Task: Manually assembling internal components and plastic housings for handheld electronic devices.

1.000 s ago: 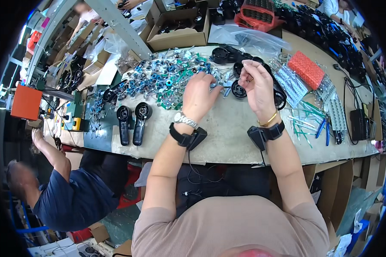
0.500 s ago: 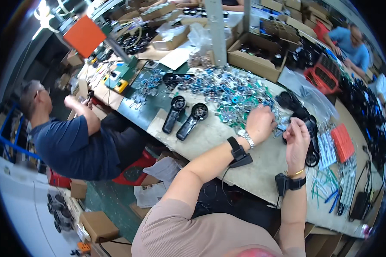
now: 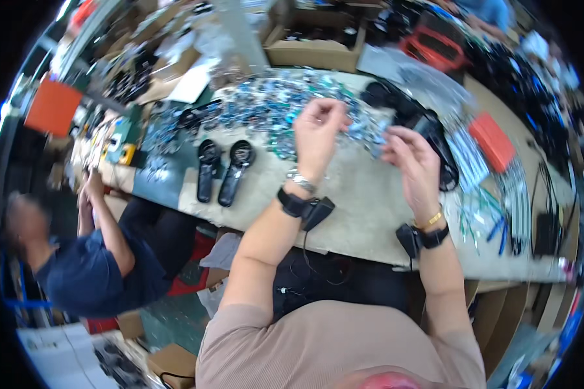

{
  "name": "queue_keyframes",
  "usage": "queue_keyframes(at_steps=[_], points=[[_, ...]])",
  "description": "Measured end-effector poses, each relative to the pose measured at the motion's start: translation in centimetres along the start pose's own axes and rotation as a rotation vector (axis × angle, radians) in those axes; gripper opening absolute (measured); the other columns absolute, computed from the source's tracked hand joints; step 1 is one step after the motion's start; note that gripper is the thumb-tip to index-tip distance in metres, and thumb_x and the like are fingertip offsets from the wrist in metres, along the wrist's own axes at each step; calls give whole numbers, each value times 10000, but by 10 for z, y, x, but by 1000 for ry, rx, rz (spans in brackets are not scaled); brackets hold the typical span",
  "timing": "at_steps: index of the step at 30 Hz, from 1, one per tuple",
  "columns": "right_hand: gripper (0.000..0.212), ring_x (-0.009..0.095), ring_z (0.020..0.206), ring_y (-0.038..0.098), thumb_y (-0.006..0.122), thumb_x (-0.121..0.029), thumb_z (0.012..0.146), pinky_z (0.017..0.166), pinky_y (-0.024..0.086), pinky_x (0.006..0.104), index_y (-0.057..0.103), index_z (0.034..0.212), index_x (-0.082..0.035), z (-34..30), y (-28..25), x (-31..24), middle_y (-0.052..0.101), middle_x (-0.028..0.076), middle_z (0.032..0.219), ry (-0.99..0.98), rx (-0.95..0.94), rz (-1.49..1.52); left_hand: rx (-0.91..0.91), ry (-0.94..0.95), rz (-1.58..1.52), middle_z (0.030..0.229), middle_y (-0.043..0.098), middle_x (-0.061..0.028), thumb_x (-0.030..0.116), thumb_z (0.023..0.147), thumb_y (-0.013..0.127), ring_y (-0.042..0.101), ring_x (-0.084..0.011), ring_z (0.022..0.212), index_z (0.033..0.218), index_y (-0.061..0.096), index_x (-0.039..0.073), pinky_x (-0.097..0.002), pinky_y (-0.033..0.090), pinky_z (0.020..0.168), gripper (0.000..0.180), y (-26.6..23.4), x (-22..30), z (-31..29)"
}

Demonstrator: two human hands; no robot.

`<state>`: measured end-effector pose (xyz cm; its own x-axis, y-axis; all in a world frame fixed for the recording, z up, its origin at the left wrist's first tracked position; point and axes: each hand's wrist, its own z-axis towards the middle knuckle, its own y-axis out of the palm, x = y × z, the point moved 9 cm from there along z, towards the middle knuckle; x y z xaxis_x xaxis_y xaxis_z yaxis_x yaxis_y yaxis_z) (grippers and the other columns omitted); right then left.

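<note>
1. the left hand (image 3: 318, 133) is raised over the workbench (image 3: 363, 214), fingers curled and pinched together at the tips; it seems to nip one of the small blue-and-silver parts, but motion blur makes that hard to confirm.
2. the right hand (image 3: 412, 162) is just beside it, fingers bent inward near a black handheld device (image 3: 435, 139) lying at the back of the bench; i cannot tell whether it actually grips anything.
3. the pile of small parts (image 3: 266, 110) spreads across the bench behind and to the left of both hands, reaching from under the left hand's fingertips toward the far edge.
4. two black handles (image 3: 224, 170) lie side by side to the left of the left forearm, well apart from the hands, close to the near edge of the bench.
5. the barest stretch of bench top is between the two forearms and runs to the near edge, where both wrists with black wristbands (image 3: 305, 207) cross it.
6. to the right of the right hand the bench is crowded: a red flat box (image 3: 493, 139), clear packets (image 3: 470, 162) and blue-handled tools (image 3: 496, 230) fill the room out to the right edge.
7. cardboard boxes (image 3: 311, 48) line the far edge.
8. another person in a dark blue shirt (image 3: 91, 272) sits at the left end of the bench, hands raised to its corner, well apart from the wearer's hands.
</note>
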<state>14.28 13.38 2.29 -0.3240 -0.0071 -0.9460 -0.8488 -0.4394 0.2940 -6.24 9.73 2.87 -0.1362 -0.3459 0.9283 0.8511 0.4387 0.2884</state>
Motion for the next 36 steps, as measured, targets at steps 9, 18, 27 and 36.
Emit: queue_keyframes(at_steps=[9,18,27,36], points=[[266,132,977,687,677,-38,963,851,578,267,657,1222,22,-7,-14,-2,712,90,1095,-107,30,-28,-290,-338,-396,1027,707,-96,83,982,664,679,-158,876,1085,662,-7,-278,547,765,136,58,-42,-38],[222,128,853,703,697,-73,961,813,586,267,696,1163,22,-2,-22,1,733,68,990,-99,34,26,-241,-392,-404,1034,713,-99,113,997,652,679,-148,826,1108,669,-12,-258,545,721,168,47,-36,-32],[232,129,853,702,699,-82,962,806,585,269,696,1169,22,-4,-16,-3,738,67,981,-85,-11,-25,-262,-372,-350,963,722,-91,121,996,659,677,-143,798,1085,679,-9,-265,549,724,159,39,-38,-26],[206,127,859,701,691,-89,968,815,582,270,700,1141,22,2,-43,-17,740,76,990,-125,69,-53,-484,353,547,904,708,-71,70,900,750,677,-160,760,1045,691,25,-263,542,646,163,67,19,-39]])
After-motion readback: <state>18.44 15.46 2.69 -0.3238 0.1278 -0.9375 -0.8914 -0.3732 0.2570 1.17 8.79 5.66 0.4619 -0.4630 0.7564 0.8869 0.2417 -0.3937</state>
